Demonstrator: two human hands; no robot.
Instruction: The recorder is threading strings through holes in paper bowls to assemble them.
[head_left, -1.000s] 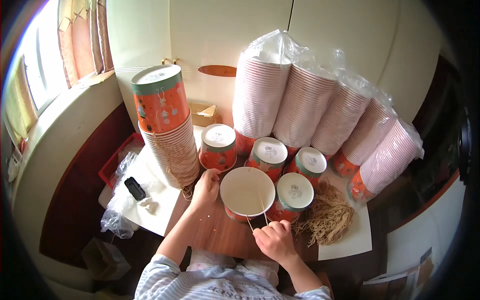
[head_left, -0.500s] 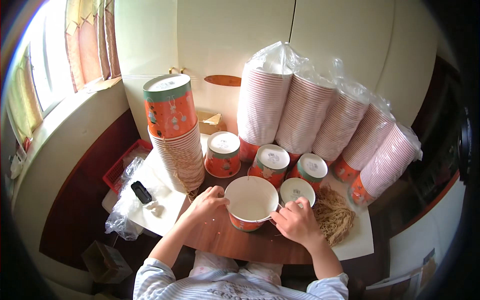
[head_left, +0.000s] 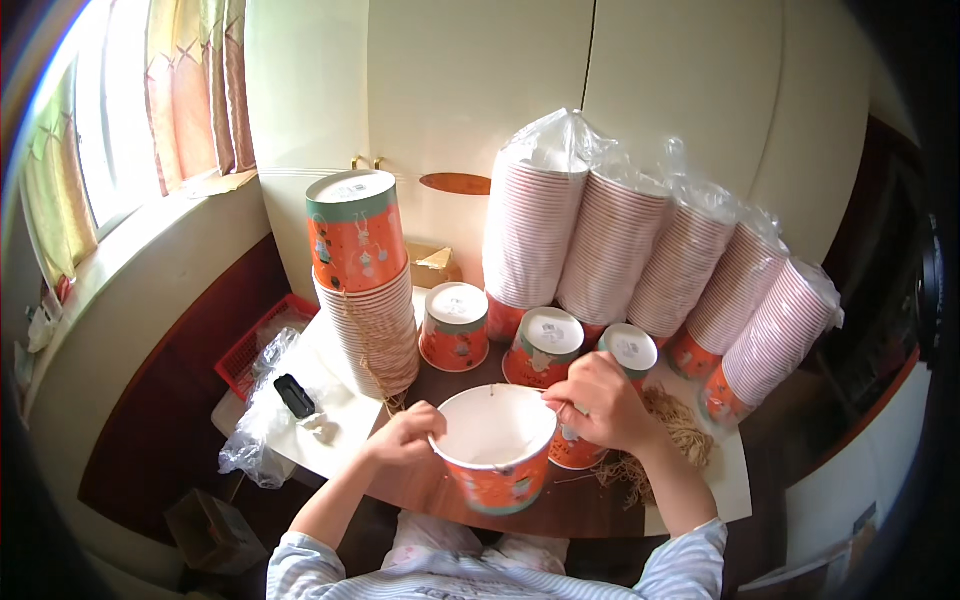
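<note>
An orange paper bucket (head_left: 495, 485) with a white inside stands in front of me, open side up and tilted. My left hand (head_left: 408, 437) is closed on the left of its rim. At the right of the rim my right hand (head_left: 600, 403) is closed too, fingertips pinched at the edge; whether they also hold thin cord I cannot make out. A small bit of cord shows at the far rim. Behind my right hand is an upturned bucket (head_left: 575, 448), partly hidden. A bundle of tan twine (head_left: 680, 432) lies beside my right wrist.
A tall bucket stack (head_left: 365, 335) with twine hanging on it rises at left. Upturned buckets (head_left: 455, 330) stand behind. Several plastic-wrapped bucket stacks (head_left: 535, 235) line the back right. Clear plastic (head_left: 262, 425), a black object (head_left: 294, 396) and a red basket (head_left: 250, 350) are at far left.
The bucket has moved toward me and tilted, its orange side now showing more. My right hand has risen along the rim; my left has come down slightly. The whole view has shifted a little.
</note>
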